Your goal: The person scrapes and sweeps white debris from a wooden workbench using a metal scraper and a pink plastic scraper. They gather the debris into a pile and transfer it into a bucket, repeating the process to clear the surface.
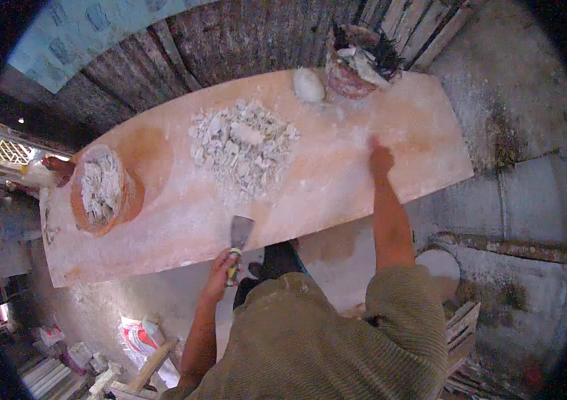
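My left hand (220,270) is closed round the handle of a putty knife (241,231), whose broad metal blade points away from me over the near edge of a long, pale orange work table (337,180). Beyond the blade spreads a heap of broken whitish chunks and crumbs (243,143). My right arm reaches over the right part of the table. At its end my right hand (381,160) looks curled closed, close to the dusty surface; its fingertips are blurred, and anything inside them is hidden.
An orange basket (138,193) of whitish clumps stands at the table's left end. A crusted bucket (350,83) with white pieces and dark material sits at the far right, beside a smooth white lump (309,85). Wooden planks (400,30) line the far side.
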`<state>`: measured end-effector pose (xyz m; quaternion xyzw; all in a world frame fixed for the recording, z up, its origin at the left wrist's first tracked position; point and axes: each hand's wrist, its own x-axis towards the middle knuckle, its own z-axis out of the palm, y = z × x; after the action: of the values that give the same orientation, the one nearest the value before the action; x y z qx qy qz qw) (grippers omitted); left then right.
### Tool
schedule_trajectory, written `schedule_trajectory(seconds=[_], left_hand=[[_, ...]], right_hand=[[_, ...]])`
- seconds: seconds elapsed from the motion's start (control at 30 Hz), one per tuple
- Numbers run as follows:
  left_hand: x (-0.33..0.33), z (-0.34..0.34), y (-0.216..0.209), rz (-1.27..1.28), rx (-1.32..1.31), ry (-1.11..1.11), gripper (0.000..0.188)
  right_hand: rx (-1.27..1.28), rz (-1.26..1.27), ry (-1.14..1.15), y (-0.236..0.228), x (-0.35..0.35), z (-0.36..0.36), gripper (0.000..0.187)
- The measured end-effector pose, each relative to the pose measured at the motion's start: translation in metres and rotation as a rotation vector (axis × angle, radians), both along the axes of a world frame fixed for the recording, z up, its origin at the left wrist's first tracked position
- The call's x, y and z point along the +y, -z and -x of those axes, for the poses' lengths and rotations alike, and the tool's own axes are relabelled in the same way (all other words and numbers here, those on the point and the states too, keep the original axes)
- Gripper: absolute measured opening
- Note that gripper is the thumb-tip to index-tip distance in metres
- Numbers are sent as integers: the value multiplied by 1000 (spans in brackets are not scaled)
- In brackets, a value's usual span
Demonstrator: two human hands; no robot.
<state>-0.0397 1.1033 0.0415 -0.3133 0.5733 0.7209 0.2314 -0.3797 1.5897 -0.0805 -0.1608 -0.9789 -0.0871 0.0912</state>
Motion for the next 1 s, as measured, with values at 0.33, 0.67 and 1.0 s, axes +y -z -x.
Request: schedule_trajectory(seconds=[0.33, 0.67, 1.0], left_hand=[[230, 269, 81, 131, 221, 288, 27], [324, 373, 79, 82, 16, -13, 27], [290, 290, 66, 167, 72, -72, 32]], right_hand=[[-208, 507, -182, -91, 17, 46, 29], [-371, 429, -531, -88, 36, 107, 31], [-279, 139, -924, -37, -76, 121, 23]])
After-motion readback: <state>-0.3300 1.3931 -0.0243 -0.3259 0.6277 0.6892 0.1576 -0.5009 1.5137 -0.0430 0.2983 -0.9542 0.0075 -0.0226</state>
